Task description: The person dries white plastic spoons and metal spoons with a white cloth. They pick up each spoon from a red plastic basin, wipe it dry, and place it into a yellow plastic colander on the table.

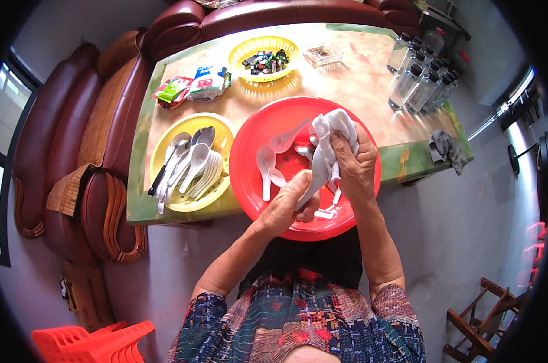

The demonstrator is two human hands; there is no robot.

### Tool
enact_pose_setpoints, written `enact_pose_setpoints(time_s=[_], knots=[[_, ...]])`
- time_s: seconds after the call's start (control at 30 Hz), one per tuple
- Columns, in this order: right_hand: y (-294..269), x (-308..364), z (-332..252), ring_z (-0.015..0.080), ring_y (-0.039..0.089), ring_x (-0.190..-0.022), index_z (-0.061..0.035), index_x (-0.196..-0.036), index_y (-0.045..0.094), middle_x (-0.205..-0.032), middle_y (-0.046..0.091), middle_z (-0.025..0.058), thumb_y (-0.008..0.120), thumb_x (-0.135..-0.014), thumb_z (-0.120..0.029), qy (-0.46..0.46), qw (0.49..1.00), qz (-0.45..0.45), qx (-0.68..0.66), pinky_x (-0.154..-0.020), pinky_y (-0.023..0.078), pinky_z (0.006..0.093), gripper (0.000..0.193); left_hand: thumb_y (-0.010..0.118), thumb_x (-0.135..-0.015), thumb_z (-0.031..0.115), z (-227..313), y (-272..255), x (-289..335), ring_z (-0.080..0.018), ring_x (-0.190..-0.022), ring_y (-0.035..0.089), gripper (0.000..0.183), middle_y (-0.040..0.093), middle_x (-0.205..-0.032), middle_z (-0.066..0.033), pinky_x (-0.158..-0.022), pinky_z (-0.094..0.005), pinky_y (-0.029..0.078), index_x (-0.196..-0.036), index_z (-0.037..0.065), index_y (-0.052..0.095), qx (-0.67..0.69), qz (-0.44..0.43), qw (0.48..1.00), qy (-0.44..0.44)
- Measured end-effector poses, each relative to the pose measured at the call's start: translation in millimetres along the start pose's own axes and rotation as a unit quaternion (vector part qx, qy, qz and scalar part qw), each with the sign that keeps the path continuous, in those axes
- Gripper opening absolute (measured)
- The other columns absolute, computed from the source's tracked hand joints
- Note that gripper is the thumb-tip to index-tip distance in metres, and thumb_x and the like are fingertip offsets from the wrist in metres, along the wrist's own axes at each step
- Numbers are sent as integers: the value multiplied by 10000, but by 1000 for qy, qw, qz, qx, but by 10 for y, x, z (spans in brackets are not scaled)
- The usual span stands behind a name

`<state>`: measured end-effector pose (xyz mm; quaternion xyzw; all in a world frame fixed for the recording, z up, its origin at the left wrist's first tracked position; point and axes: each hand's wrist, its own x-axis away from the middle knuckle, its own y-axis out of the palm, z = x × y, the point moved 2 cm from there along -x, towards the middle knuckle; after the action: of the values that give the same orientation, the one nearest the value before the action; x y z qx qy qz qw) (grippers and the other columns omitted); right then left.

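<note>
Over a red plastic basin (244, 166), my left hand (285, 204) grips the handle of a white spoon (313, 180). The fingers of my right hand (358, 164) are closed on a white cloth (334, 128), which is bunched over the spoon's upper end and hides it. Inside the basin lie several spoons, among them a white soup spoon (266, 162) at its left side and a pinkish one (289, 138) behind it. To the left, a yellow basket (224, 181) holds several white spoons (195, 163) and some metal and dark-handled ones.
On the table (371, 66), another yellow basket (265, 77) holds small dark packets. Snack packages (207, 83) lie left of it, a clear dish (322, 55) right. Several capped bottles (416, 85) stand at the right. A grey rag (446, 150) hangs at the right edge.
</note>
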<state>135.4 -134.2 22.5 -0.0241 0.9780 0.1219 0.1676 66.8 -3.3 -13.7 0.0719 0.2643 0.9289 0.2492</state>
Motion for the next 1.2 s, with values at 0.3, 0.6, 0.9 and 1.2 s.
enact_pose_setpoints(time_s=[0.3, 0.6, 0.9, 1.2], knots=[[125, 256, -23, 319, 533, -1032, -43, -1089, 592, -1180, 500, 188, 688, -732, -55, -166, 953, -76, 242, -842, 467, 396, 370, 475, -974, 236, -31, -66, 29, 12, -632, 379, 310, 528, -862, 46, -517, -149, 325, -1247, 91, 448, -127, 127, 981, 77], [90, 249, -145, 363, 559, -1007, -28, -1050, 595, -1137, 545, 180, 681, -758, -94, -244, 920, -52, 303, -853, 478, 429, 311, 471, -975, 195, -35, -42, 27, -31, -679, 464, 269, 533, -843, 19, -573, -200, 394, -1198, 47, 496, -94, 87, 989, 68], [187, 246, 62, 81, 569, -877, 6, -1220, 463, -1004, 598, 43, 516, -954, -222, 143, 980, 14, -137, -746, 485, 234, 355, 474, -968, 203, 65, 9, -33, -77, -696, 521, 223, 560, -892, 20, -560, -184, 440, -1176, 124, 491, 144, 149, 975, 78], [319, 603, 159, 278, 458, -1043, 75, -1189, 467, -1133, 443, 186, 564, -848, -55, -13, 982, -41, 184, -879, 418, 373, 378, 391, -991, 215, 99, -14, -106, -147, -1055, 552, 260, 547, -1166, -37, -913, -308, 459, -1231, 121, 423, 211, 106, 961, 143]])
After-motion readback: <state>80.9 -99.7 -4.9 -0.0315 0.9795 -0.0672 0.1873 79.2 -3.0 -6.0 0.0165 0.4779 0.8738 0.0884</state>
